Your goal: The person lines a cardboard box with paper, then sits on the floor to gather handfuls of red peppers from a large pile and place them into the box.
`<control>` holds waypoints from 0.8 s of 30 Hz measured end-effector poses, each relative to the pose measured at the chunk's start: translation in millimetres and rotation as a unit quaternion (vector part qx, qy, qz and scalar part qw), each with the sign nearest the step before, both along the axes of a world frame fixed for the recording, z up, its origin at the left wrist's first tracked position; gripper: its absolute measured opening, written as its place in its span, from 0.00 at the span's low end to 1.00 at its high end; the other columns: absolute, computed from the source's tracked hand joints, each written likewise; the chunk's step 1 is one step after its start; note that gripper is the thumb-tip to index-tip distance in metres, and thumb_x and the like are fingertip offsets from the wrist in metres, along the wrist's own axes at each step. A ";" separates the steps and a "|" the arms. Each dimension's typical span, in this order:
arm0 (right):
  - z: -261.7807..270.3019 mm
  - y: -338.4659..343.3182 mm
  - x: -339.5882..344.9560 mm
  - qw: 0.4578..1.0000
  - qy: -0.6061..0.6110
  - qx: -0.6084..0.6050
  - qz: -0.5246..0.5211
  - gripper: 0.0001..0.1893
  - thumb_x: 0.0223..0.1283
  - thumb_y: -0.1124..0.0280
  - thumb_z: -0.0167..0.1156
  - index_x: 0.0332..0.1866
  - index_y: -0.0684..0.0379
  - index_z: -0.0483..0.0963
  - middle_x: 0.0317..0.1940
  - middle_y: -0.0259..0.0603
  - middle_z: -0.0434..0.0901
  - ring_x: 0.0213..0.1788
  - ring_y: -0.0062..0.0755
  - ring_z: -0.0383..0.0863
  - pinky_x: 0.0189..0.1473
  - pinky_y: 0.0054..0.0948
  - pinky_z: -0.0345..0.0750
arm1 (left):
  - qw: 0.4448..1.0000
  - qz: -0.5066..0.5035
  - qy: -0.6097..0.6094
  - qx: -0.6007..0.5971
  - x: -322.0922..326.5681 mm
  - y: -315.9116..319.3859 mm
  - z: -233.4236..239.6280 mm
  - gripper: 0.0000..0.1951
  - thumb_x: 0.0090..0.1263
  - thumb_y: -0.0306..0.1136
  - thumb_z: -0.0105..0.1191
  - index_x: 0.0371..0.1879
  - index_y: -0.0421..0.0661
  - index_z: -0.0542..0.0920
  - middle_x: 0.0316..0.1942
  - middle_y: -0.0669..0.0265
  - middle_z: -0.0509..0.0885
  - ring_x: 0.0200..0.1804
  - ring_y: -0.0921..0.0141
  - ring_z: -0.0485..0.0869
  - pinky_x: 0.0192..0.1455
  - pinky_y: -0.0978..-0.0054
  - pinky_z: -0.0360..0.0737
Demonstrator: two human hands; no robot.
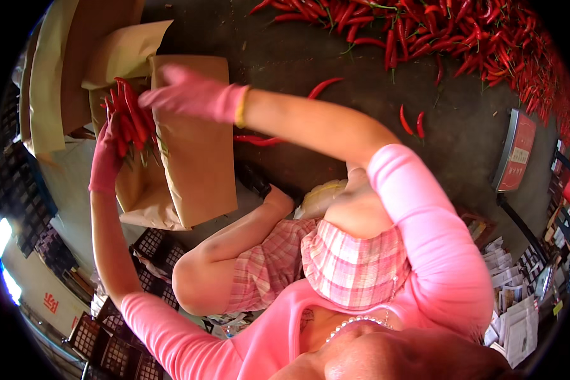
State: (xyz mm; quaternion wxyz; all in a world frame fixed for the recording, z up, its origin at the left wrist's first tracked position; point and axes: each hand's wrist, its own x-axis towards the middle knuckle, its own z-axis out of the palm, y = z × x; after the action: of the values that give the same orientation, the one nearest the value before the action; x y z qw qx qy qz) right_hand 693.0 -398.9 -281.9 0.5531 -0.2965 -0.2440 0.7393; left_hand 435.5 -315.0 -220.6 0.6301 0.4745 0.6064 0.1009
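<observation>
My left hand (105, 159), in a pink glove, holds a bunch of red chili peppers (132, 116) over the opening of a box lined with brown paper (140, 199). The green stems of the bunch point down toward me. My right hand (187, 95), also gloved in pink, is blurred above a folded-out paper flap (197, 166) of that box. Its fingers are apart and I see nothing held in them. How full the box is cannot be made out, as my hand and the peppers cover much of it.
A large heap of red chili peppers (422, 33) covers the far right floor. Loose peppers (411, 122) lie nearer. A platform scale's display (517, 149) stands right. Black plastic crates (114, 332) are at lower left, and folded papers (513, 327) lie lower right.
</observation>
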 end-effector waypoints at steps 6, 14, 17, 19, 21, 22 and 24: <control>-143.3 -133.0 163.7 0.687 -0.693 -0.125 0.178 0.37 0.61 0.49 0.62 0.75 0.52 0.66 0.65 0.58 0.71 0.67 0.57 0.75 0.68 0.43 0.74 | 0.997 -0.067 -0.028 0.039 -58.3 -19.6 -139.7 0.27 0.87 0.49 0.35 0.77 0.45 0.62 0.72 0.65 0.69 0.73 0.69 0.65 0.76 0.68 0.60; -179.8 -173.6 91.8 0.838 -0.536 0.062 0.078 0.25 0.60 0.61 0.64 0.61 0.59 0.75 0.61 0.52 0.75 0.64 0.57 0.75 0.66 0.41 0.74 | 0.992 -0.057 0.089 0.074 21.4 -68.5 -94.8 0.29 0.78 0.38 0.53 0.74 0.39 0.66 0.63 0.62 0.77 0.62 0.69 0.76 0.66 0.72 0.72; -180.8 -210.4 154.5 0.722 -0.670 0.145 -0.094 0.26 0.58 0.59 0.67 0.62 0.55 0.76 0.61 0.51 0.76 0.64 0.55 0.76 0.64 0.46 0.75 | 0.985 -0.047 0.060 0.157 44.4 -69.5 -99.5 0.27 0.72 0.30 0.57 0.70 0.38 0.70 0.55 0.64 0.81 0.53 0.71 0.79 0.59 0.74 0.76; -182.4 -269.3 224.9 0.579 -0.804 0.045 -0.130 0.28 0.56 0.57 0.67 0.64 0.50 0.76 0.62 0.49 0.74 0.63 0.55 0.74 0.61 0.50 0.75 | 0.993 -0.042 0.024 0.105 57.5 -65.8 -108.0 0.28 0.72 0.31 0.57 0.70 0.38 0.70 0.58 0.62 0.80 0.57 0.69 0.78 0.62 0.73 0.74; -182.1 -339.8 271.6 0.456 -0.883 -0.081 -0.076 0.29 0.55 0.57 0.66 0.65 0.43 0.74 0.69 0.41 0.68 0.69 0.54 0.66 0.67 0.61 0.66 | 0.995 -0.039 0.040 0.086 71.5 -65.3 -109.5 0.28 0.73 0.32 0.57 0.71 0.38 0.69 0.61 0.60 0.79 0.61 0.68 0.77 0.65 0.71 0.73; -178.1 -376.3 285.0 0.450 -0.889 -0.072 -0.040 0.29 0.55 0.57 0.66 0.66 0.43 0.74 0.70 0.40 0.67 0.70 0.55 0.65 0.68 0.61 0.65 | 0.990 -0.057 0.051 0.119 81.3 -64.2 -106.1 0.29 0.71 0.33 0.60 0.71 0.39 0.69 0.62 0.57 0.78 0.60 0.67 0.78 0.64 0.70 0.74; -171.8 -421.7 298.7 0.435 -0.897 -0.081 -0.006 0.29 0.56 0.58 0.66 0.66 0.44 0.74 0.72 0.40 0.66 0.72 0.56 0.64 0.69 0.60 0.64 | 0.898 -0.110 0.174 0.389 106.8 -66.3 -95.1 0.32 0.69 0.37 0.63 0.70 0.39 0.69 0.65 0.53 0.76 0.63 0.59 0.76 0.67 0.64 0.73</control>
State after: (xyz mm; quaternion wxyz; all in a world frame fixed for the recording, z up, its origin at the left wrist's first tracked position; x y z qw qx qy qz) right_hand 991.8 -820.6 -453.8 0.0019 -0.8382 -0.5405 0.0725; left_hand 542.3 -381.3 -315.7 0.2869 0.7554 0.5626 0.1748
